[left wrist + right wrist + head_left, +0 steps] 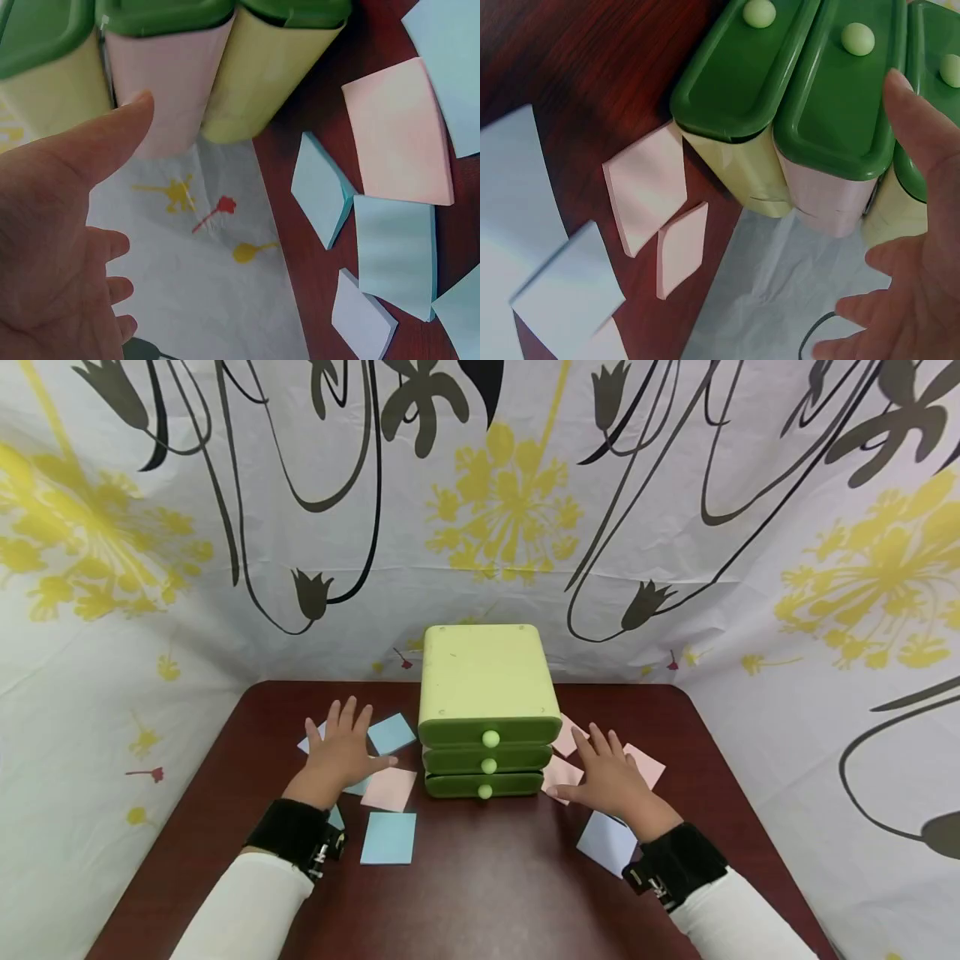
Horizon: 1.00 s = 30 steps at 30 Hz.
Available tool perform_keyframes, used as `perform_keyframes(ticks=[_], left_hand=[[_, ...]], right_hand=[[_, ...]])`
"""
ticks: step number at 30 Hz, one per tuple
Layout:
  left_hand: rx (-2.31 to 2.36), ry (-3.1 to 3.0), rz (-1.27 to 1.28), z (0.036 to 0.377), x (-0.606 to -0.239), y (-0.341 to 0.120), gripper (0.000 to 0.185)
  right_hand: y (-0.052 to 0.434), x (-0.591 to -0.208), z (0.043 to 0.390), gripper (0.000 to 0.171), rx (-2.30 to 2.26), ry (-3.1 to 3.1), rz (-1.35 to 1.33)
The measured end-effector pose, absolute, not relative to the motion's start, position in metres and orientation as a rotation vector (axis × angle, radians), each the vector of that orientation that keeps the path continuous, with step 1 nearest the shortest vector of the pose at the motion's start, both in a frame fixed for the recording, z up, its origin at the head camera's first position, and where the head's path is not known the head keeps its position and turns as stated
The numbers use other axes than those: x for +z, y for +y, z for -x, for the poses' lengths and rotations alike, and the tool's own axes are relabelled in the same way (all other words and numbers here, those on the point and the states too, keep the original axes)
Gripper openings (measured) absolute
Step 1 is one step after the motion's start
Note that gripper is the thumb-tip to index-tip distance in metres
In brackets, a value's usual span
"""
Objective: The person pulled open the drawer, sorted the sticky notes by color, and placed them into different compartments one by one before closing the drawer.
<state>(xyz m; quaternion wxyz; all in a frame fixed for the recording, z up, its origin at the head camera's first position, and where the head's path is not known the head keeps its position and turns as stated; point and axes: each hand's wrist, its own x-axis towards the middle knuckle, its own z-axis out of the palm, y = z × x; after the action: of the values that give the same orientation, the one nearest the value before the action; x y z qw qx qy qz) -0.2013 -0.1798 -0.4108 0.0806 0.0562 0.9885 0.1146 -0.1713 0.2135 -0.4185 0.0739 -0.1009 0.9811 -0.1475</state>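
A small three-drawer unit [489,672] stands at the far middle of the table, with a pale yellow-green top, dark green fronts and round light green knobs. Left of it, my left hand [337,760] is spread over several square paper pads, among them a blue pad [387,839] and a pink pad [390,788]. On the other side, my right hand [611,781] spreads its fingers among pink pads [647,765], with a lavender pad [603,843] below its wrist. Neither hand holds anything. In the right wrist view the drawer fronts [840,97] look closed.
The dark red-brown table [480,893] reaches to a patterned cloth [337,635] hanging behind and at both sides. Another blue pad [392,734] lies left of the unit, near its side. Black bands with small cameras circle both wrists.
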Motion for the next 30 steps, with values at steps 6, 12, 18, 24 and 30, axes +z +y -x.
perform_keyframes(ticks=[6,12,18,24,30], left_hand=[[0.509,2.958,-0.132,0.218,-0.412,-0.191,0.098],[0.737,2.912,-0.072,0.234,-0.411,-0.190,0.087],[0.907,2.846,-0.017,0.244,-0.411,-0.180,0.082],[0.998,2.838,0.026,0.252,-0.404,-0.169,0.083],[1.065,2.848,-0.006,0.261,-0.391,-0.156,0.082]], right_hand=[[0.213,-0.426,0.168,0.106,-0.667,2.823,0.191],[0.211,-0.435,0.162,0.104,-0.773,2.747,0.116],[0.203,-0.439,0.153,0.093,-0.880,2.701,0.079],[0.192,-0.434,0.153,0.072,-1.014,2.691,0.104],[0.183,-0.427,0.157,0.058,-1.183,2.626,0.148]])
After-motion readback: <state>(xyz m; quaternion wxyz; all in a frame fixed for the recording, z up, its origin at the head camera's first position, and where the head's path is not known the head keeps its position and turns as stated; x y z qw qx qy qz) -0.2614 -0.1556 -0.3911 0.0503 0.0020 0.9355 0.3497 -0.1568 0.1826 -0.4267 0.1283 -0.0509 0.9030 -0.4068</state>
